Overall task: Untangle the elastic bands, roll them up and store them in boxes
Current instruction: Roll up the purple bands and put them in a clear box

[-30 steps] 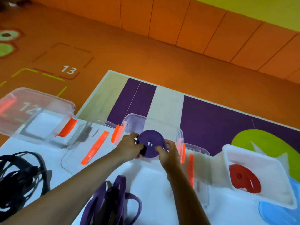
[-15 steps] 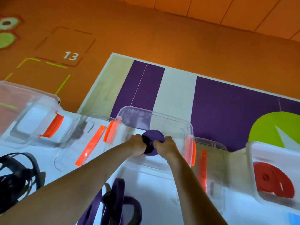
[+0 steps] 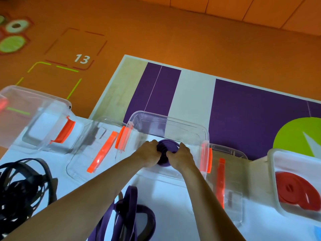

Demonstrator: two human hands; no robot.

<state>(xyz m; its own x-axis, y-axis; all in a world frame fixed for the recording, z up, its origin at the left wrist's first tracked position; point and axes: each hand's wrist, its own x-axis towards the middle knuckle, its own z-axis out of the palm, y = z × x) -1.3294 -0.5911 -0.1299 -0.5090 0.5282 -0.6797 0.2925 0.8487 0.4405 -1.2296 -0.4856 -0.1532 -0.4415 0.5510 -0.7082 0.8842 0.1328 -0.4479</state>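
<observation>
Your left hand (image 3: 149, 153) and right hand (image 3: 182, 157) each close their grip on the purple roll (image 3: 167, 146), fingers curled round its opposite edges, one hand on each side. The roll sits low inside the middle clear box (image 3: 166, 117), between its two orange latches. It is a flat coil, its round face turned up towards you and tilted a little; whether its lower edge touches the box floor you cannot tell.

Near your left forearm lie loose purple bands (image 3: 128, 214), long loops running towards you. Further left sits a black tangle (image 3: 22, 188). To your right, an open box (image 3: 271, 171) holds a red roll (image 3: 295, 190) lying flat. At far left stands another clear box (image 3: 34, 110).
</observation>
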